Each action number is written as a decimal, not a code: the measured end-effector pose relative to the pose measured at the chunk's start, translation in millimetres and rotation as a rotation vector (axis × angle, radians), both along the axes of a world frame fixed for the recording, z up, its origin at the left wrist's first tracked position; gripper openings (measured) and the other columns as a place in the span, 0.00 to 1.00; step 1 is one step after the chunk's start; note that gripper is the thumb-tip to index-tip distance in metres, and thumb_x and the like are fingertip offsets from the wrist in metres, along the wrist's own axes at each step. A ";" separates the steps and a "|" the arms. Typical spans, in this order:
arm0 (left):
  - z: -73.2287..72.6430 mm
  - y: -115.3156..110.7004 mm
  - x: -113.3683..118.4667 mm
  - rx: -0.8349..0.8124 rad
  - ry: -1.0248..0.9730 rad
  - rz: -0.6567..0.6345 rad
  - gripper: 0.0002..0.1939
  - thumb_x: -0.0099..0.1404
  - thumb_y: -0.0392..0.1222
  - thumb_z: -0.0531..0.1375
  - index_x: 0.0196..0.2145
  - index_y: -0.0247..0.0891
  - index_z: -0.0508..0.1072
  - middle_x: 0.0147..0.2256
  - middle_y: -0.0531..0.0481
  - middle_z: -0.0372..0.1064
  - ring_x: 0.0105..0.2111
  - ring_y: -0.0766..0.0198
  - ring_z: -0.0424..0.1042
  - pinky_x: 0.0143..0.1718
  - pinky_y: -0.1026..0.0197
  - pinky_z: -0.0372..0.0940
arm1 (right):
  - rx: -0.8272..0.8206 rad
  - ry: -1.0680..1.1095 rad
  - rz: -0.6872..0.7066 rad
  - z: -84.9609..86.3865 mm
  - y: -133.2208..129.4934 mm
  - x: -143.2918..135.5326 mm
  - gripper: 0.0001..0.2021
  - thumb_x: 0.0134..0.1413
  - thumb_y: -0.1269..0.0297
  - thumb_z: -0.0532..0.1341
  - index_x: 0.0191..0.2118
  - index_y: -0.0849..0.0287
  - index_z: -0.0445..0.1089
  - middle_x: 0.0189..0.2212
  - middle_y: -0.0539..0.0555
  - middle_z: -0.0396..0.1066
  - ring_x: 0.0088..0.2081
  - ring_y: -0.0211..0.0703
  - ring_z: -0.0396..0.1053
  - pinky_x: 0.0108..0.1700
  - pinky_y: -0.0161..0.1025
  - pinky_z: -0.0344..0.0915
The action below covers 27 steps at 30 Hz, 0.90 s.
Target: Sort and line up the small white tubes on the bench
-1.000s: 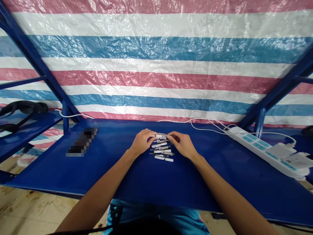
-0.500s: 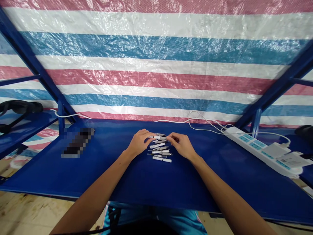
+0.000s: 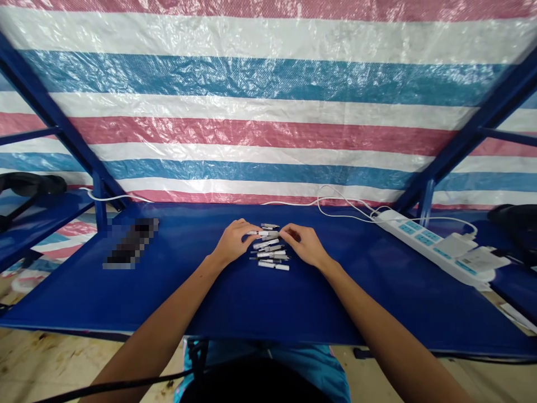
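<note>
Striped sheet (image 3: 268, 78): brightly lit, crinkled white glints scattered across its upper bands, smoother sheen lower down.
Surface (image 3: 235, 308): deep blue, darker than the sheet, low contrast toward the front.
Pens (image 3: 273, 265): pale against the blue, fine detail soft.
Dark object on the left (image 3: 132, 243): masked by coarse pixel blocks.
Blue frame bars (image 3: 457, 137): splayed outward by wide-angle stretch.
Black shape at bottom centre (image 3: 264, 383): nearly featureless, deep in shadow.
Outer edges: smeared, softer than the middle.

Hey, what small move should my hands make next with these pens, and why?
Perhaps gently even up the far ends: your left hand and right hand sit on opposite sides of the slim white-and-grey pens, which lie in a loose, uneven row on the smooth blue tabletop.
</note>
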<state>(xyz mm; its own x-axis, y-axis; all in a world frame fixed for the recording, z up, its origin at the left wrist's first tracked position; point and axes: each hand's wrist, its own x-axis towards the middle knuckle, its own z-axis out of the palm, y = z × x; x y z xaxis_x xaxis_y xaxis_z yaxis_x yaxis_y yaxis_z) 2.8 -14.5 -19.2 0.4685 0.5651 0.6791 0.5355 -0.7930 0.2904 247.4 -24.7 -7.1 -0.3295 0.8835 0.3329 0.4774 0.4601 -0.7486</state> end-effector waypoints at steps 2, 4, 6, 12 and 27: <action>0.7 -0.7 0.1 0.000 -0.002 0.004 0.10 0.75 0.42 0.59 0.43 0.39 0.80 0.36 0.45 0.82 0.35 0.57 0.76 0.41 0.54 0.70 | -0.017 -0.028 0.004 0.8 0.7 1.4 0.21 0.65 0.48 0.54 0.30 0.58 0.74 0.22 0.51 0.71 0.25 0.40 0.66 0.32 0.37 0.61; 1.1 -1.0 0.4 -0.018 0.009 0.012 0.10 0.74 0.42 0.59 0.43 0.40 0.80 0.37 0.45 0.82 0.36 0.57 0.76 0.41 0.54 0.70 | -0.034 -0.038 0.016 1.4 1.1 2.6 0.23 0.66 0.48 0.53 0.29 0.59 0.75 0.20 0.51 0.70 0.24 0.40 0.65 0.31 0.36 0.60; 1.5 -1.2 0.9 -0.032 0.016 0.015 0.10 0.74 0.43 0.59 0.43 0.40 0.81 0.37 0.45 0.82 0.36 0.57 0.76 0.41 0.54 0.70 | -0.042 -0.034 0.034 1.9 1.1 3.2 0.24 0.66 0.48 0.53 0.27 0.59 0.75 0.20 0.51 0.70 0.23 0.39 0.64 0.30 0.36 0.60; 3.1 0.3 0.2 -0.057 0.001 0.011 0.10 0.75 0.43 0.59 0.43 0.40 0.81 0.38 0.46 0.82 0.36 0.57 0.76 0.42 0.53 0.69 | -0.032 -0.027 0.055 5.3 -0.1 3.8 0.23 0.64 0.47 0.55 0.27 0.58 0.73 0.20 0.51 0.69 0.23 0.39 0.62 0.29 0.35 0.58; 3.9 0.3 -0.8 -0.141 -0.018 0.034 0.12 0.75 0.45 0.57 0.42 0.42 0.82 0.37 0.47 0.82 0.38 0.55 0.76 0.47 0.52 0.71 | -0.026 -0.120 0.122 12.1 -7.5 2.1 0.19 0.69 0.56 0.53 0.30 0.57 0.71 0.22 0.49 0.68 0.25 0.39 0.63 0.33 0.35 0.59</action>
